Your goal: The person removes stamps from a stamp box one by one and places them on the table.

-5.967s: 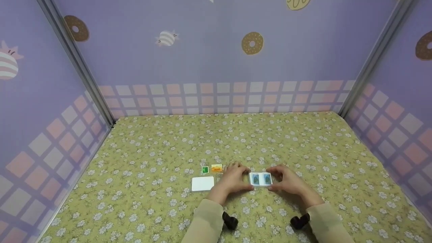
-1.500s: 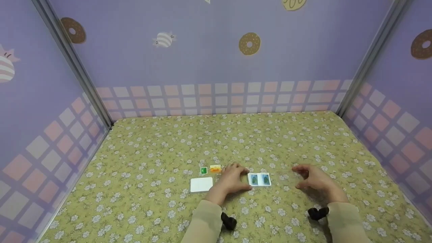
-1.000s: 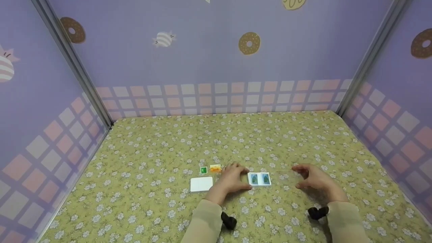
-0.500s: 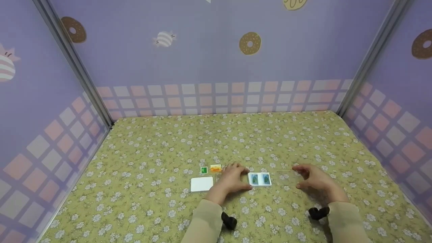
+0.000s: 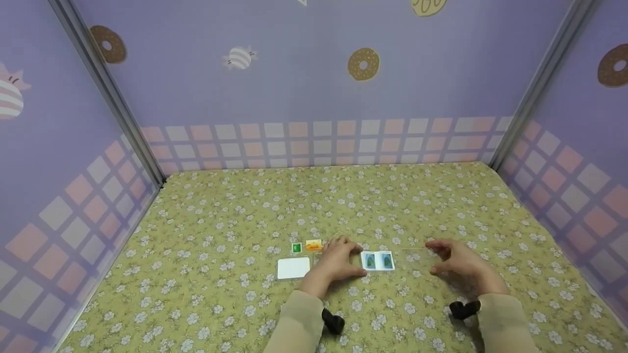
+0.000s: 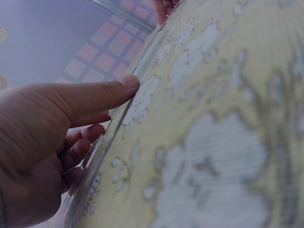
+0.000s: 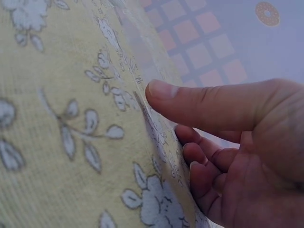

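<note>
A small white card [image 5: 378, 261] with two blue pictures lies flat on the floral cloth. My left hand [image 5: 337, 257] grips its left end, thumb at the near edge and fingers at the far edge. In the left wrist view the thumb and fingers of that hand [image 6: 66, 114] meet the edge of a clear plastic case [image 6: 97, 154]. To the right, my right hand [image 5: 456, 262] holds a clear flat piece [image 5: 412, 248] by its edges. Only a thin yellowish line of that piece shows from the head. The right wrist view shows the thumb [image 7: 166, 92] at an edge.
A blank white card [image 5: 293, 268] lies left of my left hand. Behind it are a small green card [image 5: 297, 247] and an orange-yellow card [image 5: 313, 244], side by side. Patterned purple walls [image 5: 304, 98] enclose the floral-covered table [image 5: 235, 206] at the back and sides.
Since six seconds ago my right hand has moved right, away from the card with blue pictures, with the clear piece. Over the last second and a half both hands have stayed still.
</note>
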